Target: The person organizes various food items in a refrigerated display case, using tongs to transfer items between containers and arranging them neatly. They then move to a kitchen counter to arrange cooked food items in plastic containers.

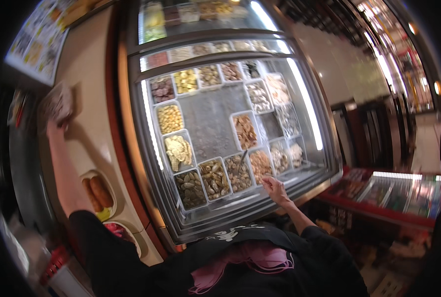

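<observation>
At the far left, my left hand [58, 125] grips the near end of a clear plastic tub [59, 102] with blurred greyish-pink food in it. The tub is over the beige counter [88, 70]. My right hand [274, 189], fingers curled, is at the near rim of a lit display case [209, 115], beside a tub of orange-pink pieces [261, 165]; whether it touches the tub or grips anything is unclear. Around the case's bare metal floor stand several tubs, among them shellfish [215, 178], pale yellow sheets [178, 152] and yellow cubes [186, 81].
On the counter near my left forearm are a dish of brown sausage-like rolls [98, 191] and a dish with red packets [118, 230]. A picture menu board [38, 41] stands upper left. A red-edged chest case [391, 196] is at right; dark chairs [376, 133] lie beyond.
</observation>
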Available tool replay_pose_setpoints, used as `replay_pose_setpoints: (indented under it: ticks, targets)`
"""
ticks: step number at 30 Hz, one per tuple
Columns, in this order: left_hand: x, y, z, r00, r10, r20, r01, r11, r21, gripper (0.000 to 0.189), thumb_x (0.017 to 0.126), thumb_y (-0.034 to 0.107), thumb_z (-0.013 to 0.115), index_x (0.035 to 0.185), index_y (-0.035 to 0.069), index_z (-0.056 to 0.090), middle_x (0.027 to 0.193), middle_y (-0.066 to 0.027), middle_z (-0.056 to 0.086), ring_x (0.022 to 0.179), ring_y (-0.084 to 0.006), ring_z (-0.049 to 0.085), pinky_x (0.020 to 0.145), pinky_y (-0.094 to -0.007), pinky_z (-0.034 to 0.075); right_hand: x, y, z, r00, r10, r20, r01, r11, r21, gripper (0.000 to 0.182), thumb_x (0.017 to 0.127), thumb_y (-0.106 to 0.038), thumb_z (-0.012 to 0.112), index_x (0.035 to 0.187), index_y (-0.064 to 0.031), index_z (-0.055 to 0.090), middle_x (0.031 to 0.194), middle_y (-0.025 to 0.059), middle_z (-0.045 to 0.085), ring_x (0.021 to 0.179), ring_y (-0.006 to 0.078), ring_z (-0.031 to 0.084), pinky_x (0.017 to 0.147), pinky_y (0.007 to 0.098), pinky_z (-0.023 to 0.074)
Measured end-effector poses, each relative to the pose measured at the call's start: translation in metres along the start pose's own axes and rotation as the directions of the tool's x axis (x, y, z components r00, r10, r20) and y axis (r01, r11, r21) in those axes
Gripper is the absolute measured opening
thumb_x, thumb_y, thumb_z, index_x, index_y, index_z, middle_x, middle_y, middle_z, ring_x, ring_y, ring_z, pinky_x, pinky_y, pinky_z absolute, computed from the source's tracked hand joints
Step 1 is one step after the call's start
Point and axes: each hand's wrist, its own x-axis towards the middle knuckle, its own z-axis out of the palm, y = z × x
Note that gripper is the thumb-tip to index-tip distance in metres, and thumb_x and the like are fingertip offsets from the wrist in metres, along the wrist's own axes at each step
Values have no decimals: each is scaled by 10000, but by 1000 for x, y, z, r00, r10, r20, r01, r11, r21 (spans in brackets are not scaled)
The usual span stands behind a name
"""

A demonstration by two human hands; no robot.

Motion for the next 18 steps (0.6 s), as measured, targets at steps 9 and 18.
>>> replay_pose_setpoints:
  ticks: [9, 18]
  targets:
    - [-102, 76, -45, 955, 141, 260, -178, 976, 124, 239, 845, 155, 480, 1023, -3, 506, 998, -88, 537, 837, -191, 558, 720, -304, 479, -5, 41, -33, 997, 34, -76, -18, 980, 198, 162, 830, -92, 533, 948, 9, 577, 775, 52, 602, 701, 96, 565, 613, 223, 454]
    - [-504, -49, 180, 748, -313, 585, -222, 712, 666, 296, 833, 206, 492, 1039, -6, 492, 1042, -82, 466, 967, -208, 518, 807, -358, 494, 129, 130, -52, 998, -57, 26, 44, 937, 345, 175, 824, -110, 542, 933, 25, 571, 771, 59, 617, 667, 104, 583, 592, 226, 467]
